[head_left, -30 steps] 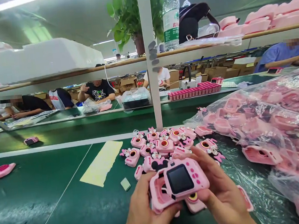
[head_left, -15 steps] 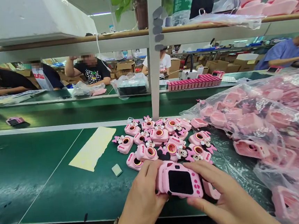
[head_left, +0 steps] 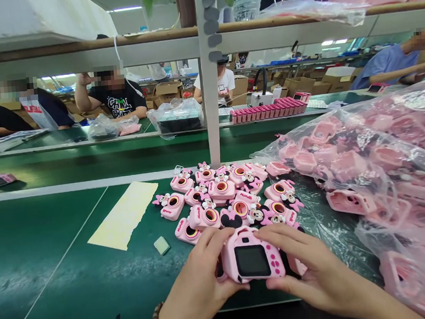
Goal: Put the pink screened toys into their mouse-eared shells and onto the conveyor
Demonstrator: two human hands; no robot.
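Close to the bench's front edge, both hands grip a pink toy camera [head_left: 253, 261], its dark screen and pink buttons facing me. My left hand [head_left: 198, 277] wraps the left side, fingers on top and thumb below. Opposite it, my right hand [head_left: 308, 260] closes on the right end, fingers along the top edge and thumb underneath. A pink rim shows around the camera's top, but its front is hidden. Another pink piece [head_left: 295, 264] is partly visible behind my right fingers. Just beyond lie several pink camera covers [head_left: 221, 188] with mouse figures and ringed lens holes.
Clear plastic bags of pink shells [head_left: 362, 166] spread over the right side. A yellow paper sheet [head_left: 124, 214] and a small pale green block [head_left: 161, 245] lie left. A white post [head_left: 210, 105] rises behind the covers. Co-workers sit across the line.
The toy camera has tilted, so its screen faces me more squarely. Both hands shifted slightly around it. My view has turned a little, and a pink camera on the far belt appears further left.
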